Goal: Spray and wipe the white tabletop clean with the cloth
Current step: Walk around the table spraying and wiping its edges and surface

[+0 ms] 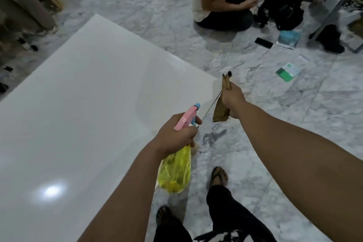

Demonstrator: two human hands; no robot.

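The glossy white tabletop (82, 104) fills the left half of the view, its right edge running diagonally past my hands. My left hand (174, 135) grips a spray bottle (176, 171) with a yellow body and a pink trigger head, the blue nozzle aimed over the table's right edge. My right hand (232, 100) is held just off the table's near right corner, closed on a folded brown cloth (221, 109) that hangs down from the fist. Both arms reach forward above the floor beside the table.
I stand on a grey marble floor (255, 143), my sandalled feet (219, 176) close to the table edge. A person (214, 0) crouches at the back beside black bags (284, 6). A phone (263, 43) and green packets (288, 71) lie on the floor to the right. Wooden furniture (29, 0) stands far left.
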